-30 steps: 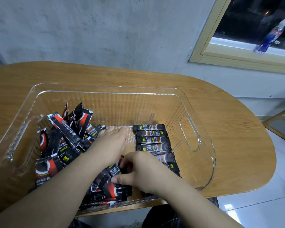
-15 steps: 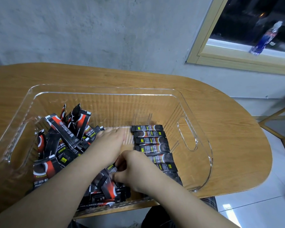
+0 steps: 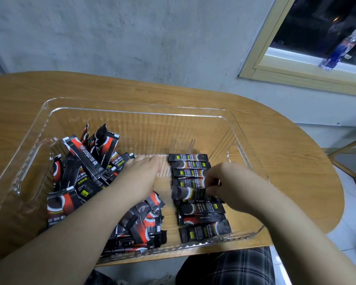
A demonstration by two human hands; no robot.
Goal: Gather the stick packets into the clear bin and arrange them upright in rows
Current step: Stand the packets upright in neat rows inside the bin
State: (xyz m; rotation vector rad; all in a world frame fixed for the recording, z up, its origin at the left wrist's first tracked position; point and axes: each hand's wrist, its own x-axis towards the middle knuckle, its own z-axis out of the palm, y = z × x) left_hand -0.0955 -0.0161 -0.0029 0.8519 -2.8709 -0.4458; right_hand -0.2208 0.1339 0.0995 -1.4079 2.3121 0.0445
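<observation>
A clear bin (image 3: 132,112) sits on the wooden table. In its left half lies a loose heap of black-and-red stick packets (image 3: 84,167). In its right half several packets form a neat row (image 3: 195,192), stacked front to back. My right hand (image 3: 232,186) pinches one black packet (image 3: 188,192) by its right end and holds it across the middle of that row. My left hand (image 3: 140,175) reaches into the bin between heap and row, fingers straight, its palm side against the edge of the heap.
The bin's handle cutouts are at its left end (image 3: 23,177) and right end (image 3: 234,153). A plastic bottle (image 3: 341,50) lies on the window sill at the upper right. A chair frame (image 3: 353,157) stands to the table's right. My plaid-clad lap (image 3: 230,266) is below the table edge.
My right hand has come up from the near part of the heap with one packet and moved right, over the row. My left hand has stayed in place.
</observation>
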